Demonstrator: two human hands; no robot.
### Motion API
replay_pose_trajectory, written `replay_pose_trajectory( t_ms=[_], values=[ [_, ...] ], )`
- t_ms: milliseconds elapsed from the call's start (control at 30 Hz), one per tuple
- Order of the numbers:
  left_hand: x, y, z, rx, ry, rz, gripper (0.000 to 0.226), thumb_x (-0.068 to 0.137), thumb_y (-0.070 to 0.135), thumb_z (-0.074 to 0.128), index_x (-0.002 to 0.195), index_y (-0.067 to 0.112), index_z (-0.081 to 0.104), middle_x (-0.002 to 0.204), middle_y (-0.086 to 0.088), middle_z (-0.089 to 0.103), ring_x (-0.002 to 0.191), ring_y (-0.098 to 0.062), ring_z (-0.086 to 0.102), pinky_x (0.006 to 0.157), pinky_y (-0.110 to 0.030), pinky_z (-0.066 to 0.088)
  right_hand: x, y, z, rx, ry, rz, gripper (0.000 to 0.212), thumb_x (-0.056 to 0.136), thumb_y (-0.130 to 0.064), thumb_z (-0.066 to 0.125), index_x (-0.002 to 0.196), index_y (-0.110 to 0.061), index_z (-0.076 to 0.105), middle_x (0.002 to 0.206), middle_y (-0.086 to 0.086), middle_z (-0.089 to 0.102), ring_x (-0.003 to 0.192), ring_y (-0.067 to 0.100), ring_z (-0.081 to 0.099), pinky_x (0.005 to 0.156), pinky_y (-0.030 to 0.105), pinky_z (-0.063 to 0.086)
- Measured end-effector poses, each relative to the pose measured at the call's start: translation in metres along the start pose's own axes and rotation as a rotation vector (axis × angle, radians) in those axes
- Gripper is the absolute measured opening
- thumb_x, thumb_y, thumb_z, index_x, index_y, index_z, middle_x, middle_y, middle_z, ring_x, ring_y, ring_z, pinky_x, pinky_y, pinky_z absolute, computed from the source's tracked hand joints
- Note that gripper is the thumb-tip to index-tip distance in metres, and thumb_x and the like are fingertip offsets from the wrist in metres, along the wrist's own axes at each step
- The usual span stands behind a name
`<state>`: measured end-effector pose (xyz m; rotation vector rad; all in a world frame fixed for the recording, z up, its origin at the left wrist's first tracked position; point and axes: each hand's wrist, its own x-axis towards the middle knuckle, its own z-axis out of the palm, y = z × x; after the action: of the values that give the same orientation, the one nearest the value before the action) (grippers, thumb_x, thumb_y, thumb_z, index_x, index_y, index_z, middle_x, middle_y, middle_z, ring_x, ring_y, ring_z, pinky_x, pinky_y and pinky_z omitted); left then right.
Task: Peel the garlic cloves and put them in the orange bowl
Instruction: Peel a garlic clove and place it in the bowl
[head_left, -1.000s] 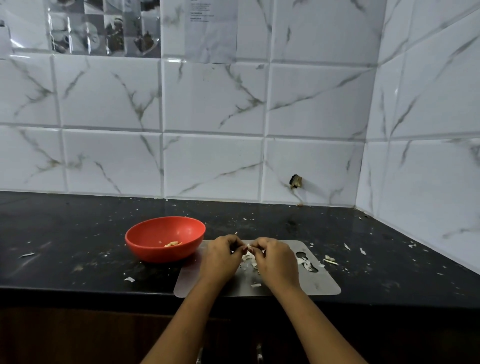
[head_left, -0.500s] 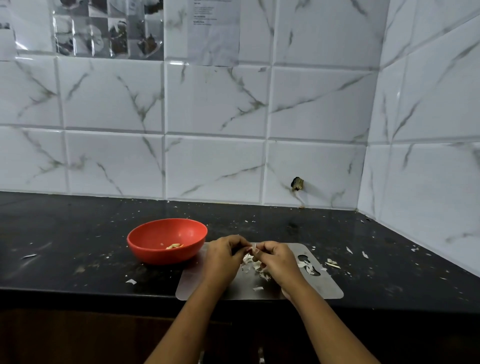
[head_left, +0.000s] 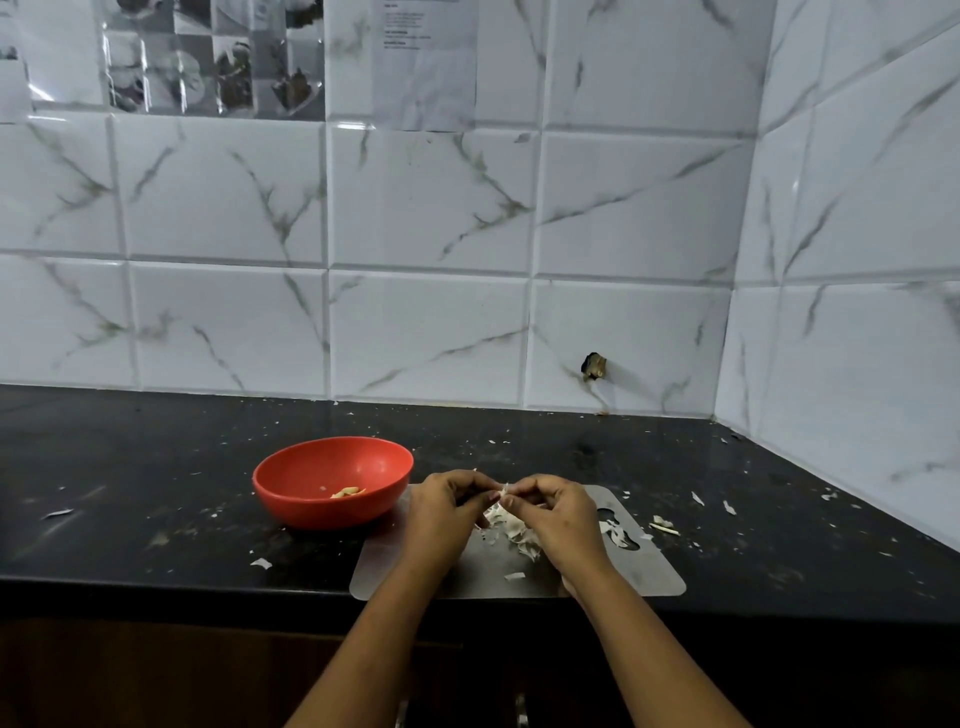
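Head view: a small white garlic clove, partly in its skin, is pinched by the left hand and the right hand, fingertips together. Just left of the hands, the round orange plastic bowl holds one or two pale peeled cloves. White skins lie under the hands, so I judge that peeling is partly done.

an orange bowl on a black counter, a grey board, white grey-veined tiles.

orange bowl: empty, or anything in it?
Not empty: the orange bowl holds a few pale garlic pieces at its bottom, the rest of the inside bare.
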<state>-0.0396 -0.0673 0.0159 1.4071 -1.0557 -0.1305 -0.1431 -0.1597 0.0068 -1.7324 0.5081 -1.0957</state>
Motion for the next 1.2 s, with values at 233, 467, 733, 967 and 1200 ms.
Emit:
replay_pose_trajectory(
  t_ms=[233,467,733,967,1200],
  values=[
    [0.0013,-0.0015,-0.0012,-0.106,-0.044,-0.092,0.021,0.082,-0.004,0.065,0.077,0.015,0.071,0.057,0.006,0.067,0.043,-0.005,0.054,0.043,-0.015,0.04,0.0018,0.0029,0.0005,-0.079,-0.088,-0.039,0.008,0.079,-0.01,0.076,0.083,-0.011,0.07,0.078,0.003,0.071,0.075,0.015,0.066,0.066,0.019,0.053],
    [0.0021,-0.0038,-0.0018,-0.195,-0.064,-0.128,0.016,0.083,-0.005,0.063,0.08,0.009,0.071,0.058,0.003,0.067,0.042,-0.005,0.053,0.042,-0.016,0.038,0.0029,0.0055,0.0018,-0.229,-0.153,-0.075,0.004,0.09,-0.018,0.065,0.089,-0.016,0.062,0.074,-0.006,0.059,0.058,0.004,0.049,0.052,0.013,0.04],
    [0.0041,-0.007,-0.0033,-0.229,-0.091,-0.162,0.015,0.084,-0.005,0.062,0.088,0.006,0.072,0.061,0.0,0.068,0.042,-0.005,0.051,0.042,-0.015,0.038,0.003,0.0069,0.0016,-0.273,-0.172,-0.125,0.009,0.092,-0.019,0.062,0.085,-0.02,0.057,0.071,-0.009,0.055,0.054,-0.002,0.047,0.052,0.014,0.036],
    [0.0041,-0.0078,-0.0028,-0.259,-0.062,-0.181,0.012,0.083,-0.006,0.063,0.089,0.001,0.071,0.06,-0.001,0.067,0.04,-0.006,0.047,0.041,-0.016,0.036,0.0026,0.0077,0.0017,-0.299,-0.163,-0.156,0.009,0.092,-0.02,0.06,0.084,-0.022,0.055,0.072,-0.009,0.054,0.055,0.001,0.043,0.054,0.019,0.035],
    [0.0055,-0.0087,-0.0026,-0.273,-0.069,-0.182,0.01,0.083,-0.004,0.064,0.087,0.003,0.07,0.06,-0.002,0.065,0.039,-0.006,0.043,0.042,-0.017,0.034,0.002,0.0058,0.0016,-0.267,-0.156,-0.153,0.012,0.091,-0.021,0.062,0.082,-0.023,0.056,0.064,-0.012,0.049,0.053,0.0,0.042,0.05,0.012,0.031]
  ],
)
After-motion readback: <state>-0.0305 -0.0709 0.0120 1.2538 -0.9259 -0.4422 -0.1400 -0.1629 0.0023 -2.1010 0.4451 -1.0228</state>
